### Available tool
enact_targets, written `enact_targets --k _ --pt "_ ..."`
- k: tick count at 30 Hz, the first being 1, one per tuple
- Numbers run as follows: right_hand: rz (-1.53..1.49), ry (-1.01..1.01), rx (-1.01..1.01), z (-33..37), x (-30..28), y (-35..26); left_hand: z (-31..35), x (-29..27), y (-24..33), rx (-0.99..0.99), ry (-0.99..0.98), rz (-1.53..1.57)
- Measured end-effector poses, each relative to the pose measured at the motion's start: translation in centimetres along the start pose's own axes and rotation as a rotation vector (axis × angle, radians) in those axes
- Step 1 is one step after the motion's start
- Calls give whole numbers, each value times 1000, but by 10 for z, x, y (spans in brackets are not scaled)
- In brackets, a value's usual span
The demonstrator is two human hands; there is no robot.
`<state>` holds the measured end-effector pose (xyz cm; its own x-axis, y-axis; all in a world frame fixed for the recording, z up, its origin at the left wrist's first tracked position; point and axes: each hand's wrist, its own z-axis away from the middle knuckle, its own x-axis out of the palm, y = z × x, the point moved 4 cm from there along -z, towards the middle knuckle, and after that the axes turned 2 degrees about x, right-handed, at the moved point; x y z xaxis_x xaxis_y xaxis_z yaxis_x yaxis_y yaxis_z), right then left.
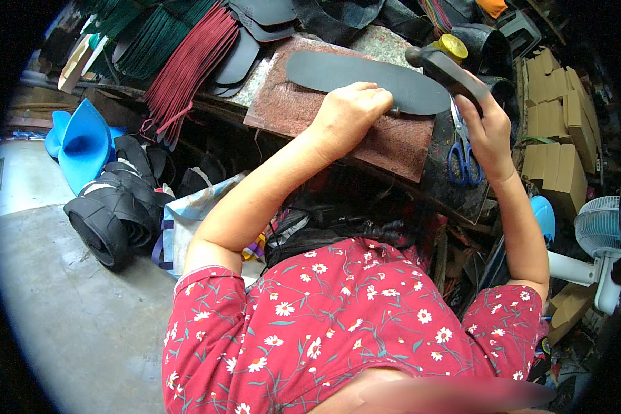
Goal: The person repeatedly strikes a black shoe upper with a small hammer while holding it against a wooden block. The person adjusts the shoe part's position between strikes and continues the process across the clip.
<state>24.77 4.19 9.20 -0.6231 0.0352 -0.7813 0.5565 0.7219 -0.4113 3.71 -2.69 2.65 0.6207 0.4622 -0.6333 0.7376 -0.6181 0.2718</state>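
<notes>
Nearest you is your red shirt (359,310) printed with white daisies, and past it both forearms reach forward to the surface (386,43), a speckled grey top showing beyond the work. Your left hand (352,114) rests with its fingers curled on the dark grey, flat, sole-shaped sheet (421,96); a small dark stub shows by the fingers, but whether they are clasping it I can't tell. Your right hand (486,127) is wrapped around a black, hammer-like tool with a rounded end (455,74), raised above the sheet's right end.

The sheet lies on a rough, reddish-brown rectangular slab (393,152). It looks thin, light and rubbery, so expect it to flex yet hold its outline, with little risk of breaking. Its smooth face might slip under your fingertips; press it flat near the middle, or take it by its long edges. The tool looks dense and heavy at the rounded end (its lower part is hidden by your fist), so a full-palm grip suits it.

Just beside your right wrist lie steel scissors with blue looped handles (464,162). Farther off, a round yellow object (452,47) sits behind the tool, and at the far left, black sole-shaped pieces (240,58) lie beside a bundle of thin dark-red cords (193,58).
</notes>
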Motion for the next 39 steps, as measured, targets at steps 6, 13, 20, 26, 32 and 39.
enact_targets --k 6,13,20,26,32,39 --pt "-4 -123 270 -10 23 15 0 2 -7 -13 -75 103" --pt "131 -143 308 -3 42 13 -13 -7 -21 -161 -59 238" --pt "142 -131 279 0 43 15 -19 -38 -99 -876 296 634" --pt "156 -163 313 -2 44 14 -13 -7 -112 -851 315 746" --pt "148 -140 297 -1 41 16 -7 0 -115 -857 387 801" --pt "98 -165 337 -11 39 15 -6 1 -114 -897 395 767"
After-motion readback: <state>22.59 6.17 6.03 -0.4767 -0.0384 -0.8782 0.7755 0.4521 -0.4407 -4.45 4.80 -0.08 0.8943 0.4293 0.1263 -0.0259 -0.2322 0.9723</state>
